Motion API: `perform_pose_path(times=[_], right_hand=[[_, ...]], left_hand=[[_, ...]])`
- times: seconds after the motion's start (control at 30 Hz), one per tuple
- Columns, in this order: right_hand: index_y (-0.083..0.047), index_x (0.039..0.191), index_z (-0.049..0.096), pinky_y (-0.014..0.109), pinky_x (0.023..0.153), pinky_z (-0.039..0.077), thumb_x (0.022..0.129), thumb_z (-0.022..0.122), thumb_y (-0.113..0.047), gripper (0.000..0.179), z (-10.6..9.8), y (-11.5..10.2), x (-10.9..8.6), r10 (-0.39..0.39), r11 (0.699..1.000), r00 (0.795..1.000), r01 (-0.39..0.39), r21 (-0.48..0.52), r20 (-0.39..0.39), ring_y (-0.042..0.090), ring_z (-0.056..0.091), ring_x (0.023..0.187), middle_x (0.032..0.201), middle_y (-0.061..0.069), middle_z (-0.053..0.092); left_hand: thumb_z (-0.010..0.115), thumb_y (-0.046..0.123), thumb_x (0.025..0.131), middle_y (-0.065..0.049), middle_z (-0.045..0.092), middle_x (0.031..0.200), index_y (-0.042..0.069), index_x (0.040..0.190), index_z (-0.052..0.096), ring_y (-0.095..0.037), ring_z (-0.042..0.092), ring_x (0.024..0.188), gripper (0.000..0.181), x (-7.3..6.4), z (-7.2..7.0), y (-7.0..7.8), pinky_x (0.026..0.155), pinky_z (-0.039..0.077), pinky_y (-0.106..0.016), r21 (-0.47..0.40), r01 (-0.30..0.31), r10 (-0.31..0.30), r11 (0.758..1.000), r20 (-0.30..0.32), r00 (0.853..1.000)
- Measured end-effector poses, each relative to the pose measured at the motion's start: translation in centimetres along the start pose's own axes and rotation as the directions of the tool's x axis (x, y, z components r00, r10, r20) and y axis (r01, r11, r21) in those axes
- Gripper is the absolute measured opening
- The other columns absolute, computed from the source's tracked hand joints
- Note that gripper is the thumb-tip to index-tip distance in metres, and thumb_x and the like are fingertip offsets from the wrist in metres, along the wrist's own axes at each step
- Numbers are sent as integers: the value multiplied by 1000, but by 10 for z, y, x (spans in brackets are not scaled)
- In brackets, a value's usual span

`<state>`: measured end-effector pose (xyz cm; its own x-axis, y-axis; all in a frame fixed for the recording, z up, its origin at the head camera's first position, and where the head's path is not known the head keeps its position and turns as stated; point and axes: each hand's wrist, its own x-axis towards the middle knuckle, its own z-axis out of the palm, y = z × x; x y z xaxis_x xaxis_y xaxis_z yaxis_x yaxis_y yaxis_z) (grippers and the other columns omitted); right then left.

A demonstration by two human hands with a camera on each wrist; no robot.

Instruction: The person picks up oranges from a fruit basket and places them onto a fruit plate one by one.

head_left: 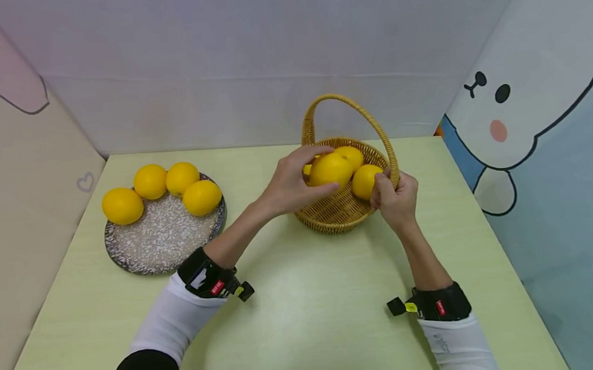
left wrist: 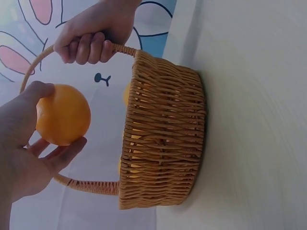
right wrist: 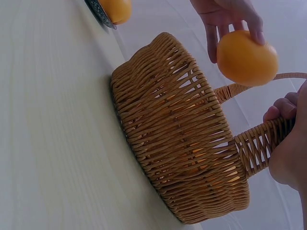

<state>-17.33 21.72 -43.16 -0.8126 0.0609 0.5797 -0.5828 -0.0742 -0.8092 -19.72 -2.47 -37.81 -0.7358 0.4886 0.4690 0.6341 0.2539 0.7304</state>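
The left hand is holding 1 lemon, its thumb and fingers curving round the sides of the fruit. That lemon is hanging above the rim of a round wicker basket, within the arch of the basket's handle, as both wrist views are showing. The right hand is clasping the right side of the handle, its fingers wrapping round the woven band. The basket is standing upright on a pale table. Inside it, at least 2 lemons are lying towards the back and right, and a sliver of yellow is showing beside the held lemon.

Left of the basket and well apart from it, a speckled round plate with a dark rim is lying on the table. 4 more lemons are resting along its far part, the leftmost overhanging the edge. Both forearms are wearing white sleeves and black wrist straps. A cartoon rabbit is decorating the right wall.
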Motion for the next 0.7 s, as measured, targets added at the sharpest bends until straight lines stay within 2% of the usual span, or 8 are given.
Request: perform_pose_path(times=[0.13,0.17,0.27,0.43,0.7], right_hand=[[8,62,39,27,27,39,100,46,4,39,0,1,0,-6,1000,1000,6,8,0,20,37,31,44,4,42],[8,61,39,27,27,39,100,46,4,39,0,1,0,-6,1000,1000,6,8,0,20,37,31,43,4,41],[9,61,38,26,27,39,100,47,4,40,1,1,1,-7,1000,1000,7,12,-1,18,38,31,43,4,41],[7,61,39,28,27,39,100,47,3,40,1,2,0,-10,1000,1000,10,2,-3,16,40,31,43,3,42],[8,61,39,30,26,38,100,47,2,40,0,2,0,-21,1000,1000,21,2,-1,14,41,31,43,4,42]], left_hand=[[84,4,81,-21,60,132,-7,134,62,-27,61,102,59,-8,-14,25,73,62,-44,-2,-31,30,1000,-33,999],[84,4,81,-21,61,132,-7,134,62,-28,61,102,59,-9,-16,26,73,62,-44,1,-37,37,999,-37,999],[85,4,80,-21,61,132,-6,134,63,-28,61,105,58,-14,-23,28,75,62,-44,17,-48,49,999,-45,998],[86,2,80,-19,60,134,-5,134,64,-27,62,110,59,-26,-37,29,73,63,-42,33,-24,26,999,-65,998],[89,3,76,-16,64,131,-4,131,67,-24,62,111,60,-50,-64,21,72,64,-42,84,9,1,996,-123,992]])
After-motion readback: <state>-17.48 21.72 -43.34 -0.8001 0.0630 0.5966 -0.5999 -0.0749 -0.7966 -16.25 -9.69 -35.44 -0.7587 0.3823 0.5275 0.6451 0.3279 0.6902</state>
